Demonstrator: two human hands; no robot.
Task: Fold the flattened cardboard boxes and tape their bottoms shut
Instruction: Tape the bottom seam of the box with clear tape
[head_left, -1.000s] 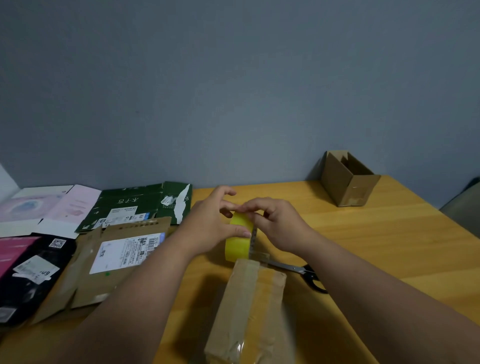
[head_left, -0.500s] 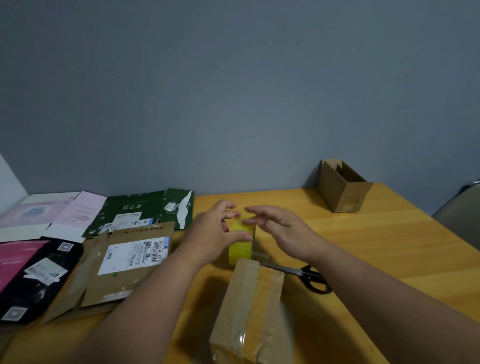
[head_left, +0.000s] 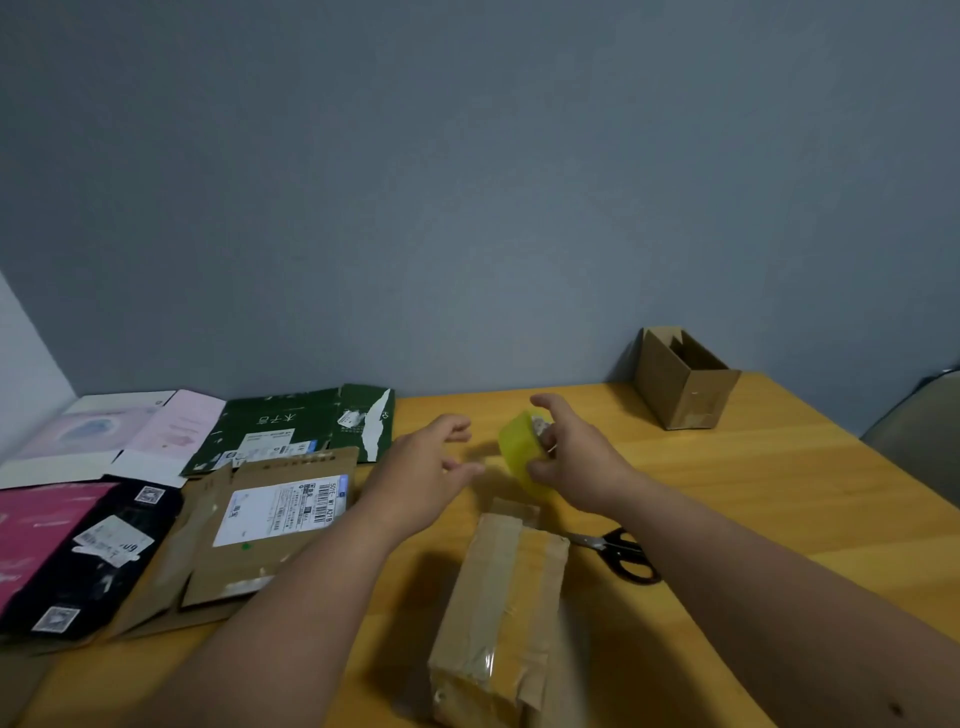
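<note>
A folded brown cardboard box (head_left: 501, 613) lies lengthwise on the wooden table (head_left: 753, 499) in front of me, with clear tape along its top seam. My right hand (head_left: 576, 457) grips a yellow tape roll (head_left: 519, 449) just beyond the box's far end, lifted off the table. My left hand (head_left: 426, 467) hovers to the left of the roll with relaxed fingers, holding nothing. Black-handled scissors (head_left: 621, 556) lie on the table right of the box, partly hidden behind my right forearm.
Several flattened boxes lie at the left: a brown one with a white label (head_left: 270, 514), a green one (head_left: 291, 426), a black and pink one (head_left: 78, 551), and a pale pink one (head_left: 114, 431). A small assembled open box (head_left: 680, 382) stands at the back right by the wall.
The tape roll has passed from my left hand to my right, which now grips it and carries it right. My left hand has let go and opened.
</note>
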